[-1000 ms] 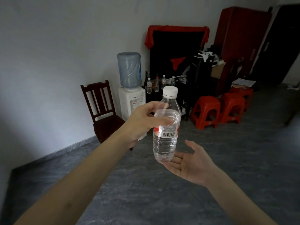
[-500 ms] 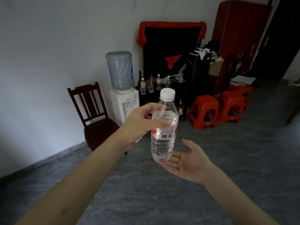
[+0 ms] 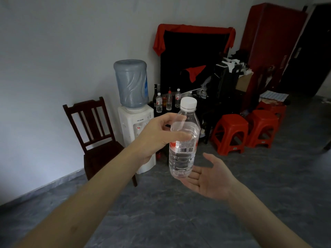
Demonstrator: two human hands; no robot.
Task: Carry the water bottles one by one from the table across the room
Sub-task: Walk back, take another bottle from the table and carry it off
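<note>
A clear water bottle (image 3: pixel 182 158) with a white cap and a red-and-white label stands upright in mid-air at the centre of the view. My left hand (image 3: pixel 157 138) grips it around its upper half, thumb in front. Just under and to the right of the bottle's base my right hand (image 3: pixel 209 178) lies palm up with straight fingers; whether it touches the base I cannot tell. Several more water bottles (image 3: pixel 168 102) stand on a dark low table (image 3: pixel 204 115) across the room, beside the dispenser.
A white water dispenser (image 3: pixel 136 122) with a blue jug stands against the wall, a dark wooden chair (image 3: pixel 95 133) to its left. Two red plastic stools (image 3: pixel 231 133) sit on the grey floor to the right, with red cabinets and clutter behind them.
The furniture across the room looks slightly larger and shifted in view. Both hands and the bottle keep the same pose.
</note>
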